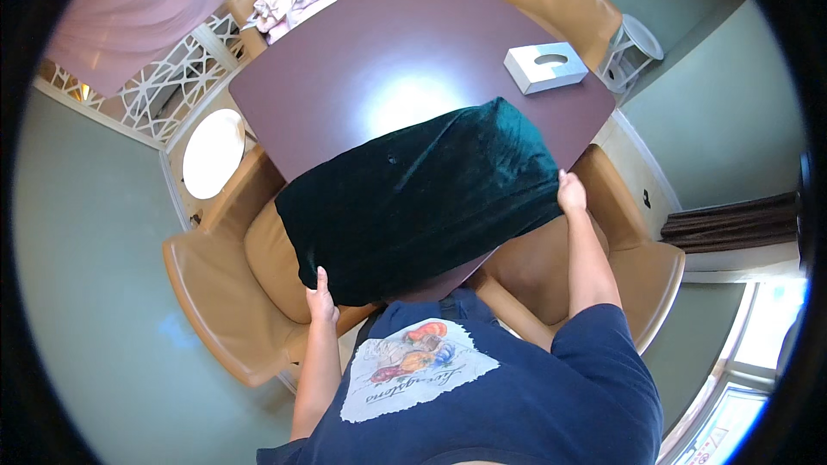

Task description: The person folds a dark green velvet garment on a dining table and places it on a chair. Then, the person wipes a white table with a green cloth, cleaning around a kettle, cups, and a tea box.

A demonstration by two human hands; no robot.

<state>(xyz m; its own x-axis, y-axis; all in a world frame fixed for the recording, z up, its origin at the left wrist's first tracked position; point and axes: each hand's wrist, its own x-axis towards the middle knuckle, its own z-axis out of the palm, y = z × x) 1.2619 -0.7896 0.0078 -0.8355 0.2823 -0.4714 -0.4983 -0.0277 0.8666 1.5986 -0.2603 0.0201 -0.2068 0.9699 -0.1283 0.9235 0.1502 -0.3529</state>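
Observation:
A dark green velvet cloth [413, 206], which looks like a folded or doubled piece, is stretched between my two hands. My left hand [322, 300] grips its near left corner with the thumb on top. At the right edge, my right hand [571, 192] pinches the fabric, fingers partly hidden by it. The cloth spans the near part of the dark reddish-brown table [323, 84] and overhangs its front edge. Its far right part catches the light and shows a sheen. Whether the middle rests on the tabletop or hangs just above, I cannot tell.
A tissue box [549, 68] stands at the table's right corner. Tan armchairs flank me, one left [226, 290] and one right [633, 271]. Pinkish folded fabric [294, 0] lies on a far chair. A white round stool [214, 154] stands left, near the wall.

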